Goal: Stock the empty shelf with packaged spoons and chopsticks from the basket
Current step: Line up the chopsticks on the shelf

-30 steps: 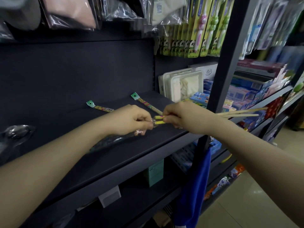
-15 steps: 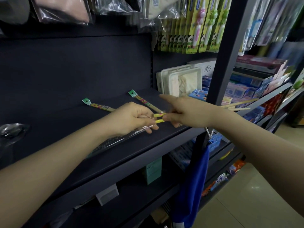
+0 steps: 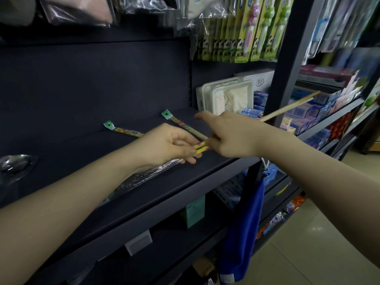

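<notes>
While two packaged chopstick pairs (image 3: 183, 125) already lie on the dark shelf (image 3: 205, 173), I work a third pair (image 3: 200, 147) over its front half. My left hand (image 3: 170, 144) pinches the yellow ends of the sticks between thumb and curled fingers (image 3: 185, 160), with a clear printed sleeve (image 3: 144, 177) trailing from under that hand along the forearm. My right hand (image 3: 230, 136) is closed round the same pair, forefinger stretched forward, and the bare wooden tips (image 3: 292, 108) stick out past the wrist toward the neighbouring bay. I judge the step to be getting this pair squared with its wrapper before it is laid down; whether the sticks are partly inside the sleeve I cannot tell. Next comes a steady lowering beside the two packs at the back, kept parallel and clear of them. No basket shows. At the far left edge a clear packet (image 3: 14, 164) rests on the shelf, its contents too blurred to name. White lidded boxes (image 3: 226, 97) fill the next bay.
</notes>
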`<move>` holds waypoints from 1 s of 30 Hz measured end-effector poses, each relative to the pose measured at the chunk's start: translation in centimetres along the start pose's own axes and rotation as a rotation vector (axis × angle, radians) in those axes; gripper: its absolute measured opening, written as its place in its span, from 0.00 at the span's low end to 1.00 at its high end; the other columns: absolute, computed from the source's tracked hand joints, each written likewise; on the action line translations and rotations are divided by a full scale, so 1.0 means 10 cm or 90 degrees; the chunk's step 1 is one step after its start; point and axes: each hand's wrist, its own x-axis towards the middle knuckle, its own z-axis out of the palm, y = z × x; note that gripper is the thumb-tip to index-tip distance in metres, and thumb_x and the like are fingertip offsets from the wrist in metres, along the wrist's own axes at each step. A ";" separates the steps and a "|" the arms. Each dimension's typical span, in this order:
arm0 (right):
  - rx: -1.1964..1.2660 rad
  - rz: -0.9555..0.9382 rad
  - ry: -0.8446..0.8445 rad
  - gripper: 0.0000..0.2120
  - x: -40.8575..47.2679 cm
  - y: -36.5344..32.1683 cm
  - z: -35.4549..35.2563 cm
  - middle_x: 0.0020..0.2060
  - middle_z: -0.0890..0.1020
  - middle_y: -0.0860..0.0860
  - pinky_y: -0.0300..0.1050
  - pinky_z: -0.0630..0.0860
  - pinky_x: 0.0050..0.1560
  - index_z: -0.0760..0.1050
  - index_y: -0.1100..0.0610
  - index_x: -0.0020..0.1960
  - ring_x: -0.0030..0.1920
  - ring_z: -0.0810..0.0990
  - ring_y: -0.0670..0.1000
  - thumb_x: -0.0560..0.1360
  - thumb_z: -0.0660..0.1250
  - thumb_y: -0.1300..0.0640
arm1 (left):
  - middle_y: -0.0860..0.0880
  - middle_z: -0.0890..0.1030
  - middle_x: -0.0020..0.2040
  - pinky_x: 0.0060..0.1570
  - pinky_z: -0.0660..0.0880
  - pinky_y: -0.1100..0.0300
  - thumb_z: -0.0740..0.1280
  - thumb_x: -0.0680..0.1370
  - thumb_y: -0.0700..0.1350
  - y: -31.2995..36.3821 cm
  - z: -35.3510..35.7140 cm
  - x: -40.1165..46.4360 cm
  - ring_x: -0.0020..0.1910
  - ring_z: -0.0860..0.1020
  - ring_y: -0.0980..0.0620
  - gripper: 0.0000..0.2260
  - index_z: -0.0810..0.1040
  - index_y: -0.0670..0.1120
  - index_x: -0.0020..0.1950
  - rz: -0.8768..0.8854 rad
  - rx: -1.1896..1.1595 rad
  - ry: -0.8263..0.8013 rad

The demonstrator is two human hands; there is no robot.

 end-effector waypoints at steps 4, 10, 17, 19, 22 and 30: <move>0.020 -0.043 0.082 0.18 0.01 -0.04 0.01 0.41 0.78 0.54 0.49 0.74 0.44 0.67 0.60 0.61 0.43 0.77 0.55 0.75 0.64 0.53 | 0.55 0.84 0.31 0.35 0.75 0.70 0.65 0.74 0.34 0.05 0.00 0.01 0.33 0.81 0.62 0.07 0.79 0.45 0.43 0.005 -0.008 0.002; -0.052 -0.054 0.122 0.22 0.01 0.02 0.00 0.51 0.79 0.56 0.48 0.72 0.48 0.66 0.58 0.65 0.50 0.77 0.57 0.77 0.58 0.45 | 0.49 0.82 0.37 0.35 0.76 0.69 0.64 0.75 0.34 0.05 -0.04 0.01 0.31 0.80 0.61 0.08 0.78 0.46 0.43 0.041 0.057 0.024; -0.260 -0.006 0.177 0.15 -0.02 0.09 -0.01 0.44 0.81 0.58 0.47 0.63 0.40 0.67 0.58 0.51 0.46 0.77 0.62 0.81 0.49 0.48 | 0.53 0.83 0.34 0.35 0.75 0.69 0.65 0.75 0.35 0.03 -0.15 0.06 0.31 0.80 0.61 0.07 0.78 0.46 0.44 0.052 0.104 0.029; -0.222 -0.042 0.178 0.11 0.07 -0.01 0.10 0.42 0.81 0.57 0.47 0.63 0.39 0.66 0.58 0.52 0.43 0.78 0.62 0.80 0.51 0.51 | 0.50 0.82 0.38 0.36 0.75 0.67 0.65 0.75 0.35 0.04 -0.11 0.11 0.31 0.79 0.61 0.06 0.78 0.43 0.47 0.052 0.136 0.001; -0.234 -0.007 0.306 0.19 -0.03 0.25 0.05 0.36 0.81 0.57 0.50 0.67 0.45 0.72 0.58 0.43 0.39 0.78 0.61 0.77 0.47 0.50 | 0.51 0.81 0.37 0.34 0.74 0.66 0.63 0.76 0.36 0.03 -0.15 0.14 0.30 0.77 0.60 0.06 0.78 0.46 0.46 0.063 0.168 -0.011; 0.509 0.188 0.400 0.22 -0.28 0.52 0.09 0.29 0.76 0.50 0.39 0.69 0.33 0.75 0.53 0.35 0.29 0.74 0.46 0.81 0.51 0.50 | 0.52 0.81 0.37 0.31 0.71 0.70 0.62 0.77 0.39 0.17 -0.15 0.19 0.28 0.73 0.60 0.06 0.78 0.43 0.50 0.079 0.244 -0.074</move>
